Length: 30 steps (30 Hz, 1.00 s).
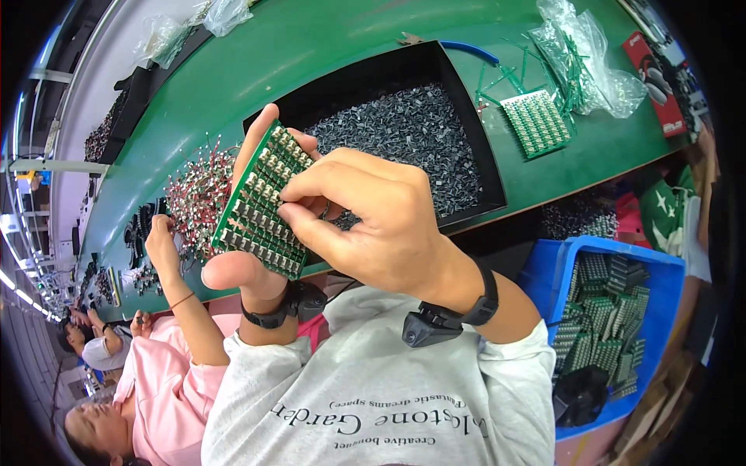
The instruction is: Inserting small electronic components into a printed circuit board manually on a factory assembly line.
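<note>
My left hand (255, 278) grips a green circuit board panel (268, 203) by its edges, thumb at the near side and fingers at the far side. The panel is tilted, with rows of small silver metal parts; black pieces cover the rows toward the near end. Over the panel's middle, my right hand (385, 217) has its thumb and forefinger pinched against the rows. Whatever lies between those fingertips is too small or hidden to make out. Behind my hands, a black tray (475, 140) holds a heap of small dark pieces (396, 128).
Another panel (536, 123) lies on the green table (342, 39), beside green strips and a plastic bag (602, 70). A blue bin (660, 311) of panels stands at my right. On the left are a wire heap (203, 194) and a co-worker's hand (162, 245).
</note>
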Each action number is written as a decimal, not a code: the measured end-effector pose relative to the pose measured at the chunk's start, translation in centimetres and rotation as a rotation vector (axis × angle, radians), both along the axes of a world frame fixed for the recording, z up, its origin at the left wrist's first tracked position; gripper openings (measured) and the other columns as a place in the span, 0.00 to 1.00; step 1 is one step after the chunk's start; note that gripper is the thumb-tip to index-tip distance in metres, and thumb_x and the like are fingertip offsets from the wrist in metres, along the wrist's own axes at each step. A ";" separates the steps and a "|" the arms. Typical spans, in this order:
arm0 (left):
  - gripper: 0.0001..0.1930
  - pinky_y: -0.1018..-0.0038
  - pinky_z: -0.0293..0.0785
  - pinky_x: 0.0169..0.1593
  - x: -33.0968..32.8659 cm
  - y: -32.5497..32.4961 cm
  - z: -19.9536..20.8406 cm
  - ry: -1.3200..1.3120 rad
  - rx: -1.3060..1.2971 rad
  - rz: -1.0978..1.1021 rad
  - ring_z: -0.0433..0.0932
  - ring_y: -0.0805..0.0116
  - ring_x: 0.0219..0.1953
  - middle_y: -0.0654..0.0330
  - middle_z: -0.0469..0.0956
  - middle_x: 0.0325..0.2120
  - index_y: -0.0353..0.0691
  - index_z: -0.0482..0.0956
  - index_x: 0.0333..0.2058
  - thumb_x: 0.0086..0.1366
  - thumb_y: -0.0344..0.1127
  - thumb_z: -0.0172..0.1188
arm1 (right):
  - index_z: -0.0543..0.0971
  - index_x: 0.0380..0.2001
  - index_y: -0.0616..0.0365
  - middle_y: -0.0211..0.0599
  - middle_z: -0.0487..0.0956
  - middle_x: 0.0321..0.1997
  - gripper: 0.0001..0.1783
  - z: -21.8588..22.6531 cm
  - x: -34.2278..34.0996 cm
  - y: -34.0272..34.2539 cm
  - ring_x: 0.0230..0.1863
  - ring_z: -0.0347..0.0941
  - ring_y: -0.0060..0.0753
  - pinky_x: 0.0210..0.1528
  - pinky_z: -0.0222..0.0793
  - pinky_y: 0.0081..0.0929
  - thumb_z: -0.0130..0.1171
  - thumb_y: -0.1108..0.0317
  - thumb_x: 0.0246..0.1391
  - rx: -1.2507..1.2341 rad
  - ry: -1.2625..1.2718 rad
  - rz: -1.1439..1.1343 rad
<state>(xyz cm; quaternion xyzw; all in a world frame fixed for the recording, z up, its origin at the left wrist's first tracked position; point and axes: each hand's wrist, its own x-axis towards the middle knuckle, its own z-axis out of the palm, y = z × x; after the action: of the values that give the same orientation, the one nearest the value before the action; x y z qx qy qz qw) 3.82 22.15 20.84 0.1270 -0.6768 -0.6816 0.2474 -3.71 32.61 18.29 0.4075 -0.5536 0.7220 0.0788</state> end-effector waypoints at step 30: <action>0.77 0.59 0.75 0.55 -0.1 -3.1 -1.6 0.422 0.139 -0.254 0.76 0.50 0.50 0.42 0.73 0.52 0.22 0.52 0.69 0.39 0.91 0.52 | 0.83 0.31 0.61 0.38 0.80 0.27 0.09 -0.2 0.5 1.3 0.25 0.79 0.34 0.28 0.76 0.27 0.71 0.76 0.43 0.156 0.081 0.048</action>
<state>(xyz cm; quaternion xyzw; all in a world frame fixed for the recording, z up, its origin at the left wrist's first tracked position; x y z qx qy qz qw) 3.68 19.09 19.21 -0.0875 -0.5720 -0.7636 0.2864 -3.23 33.88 18.07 0.4545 -0.5945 0.6613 0.0519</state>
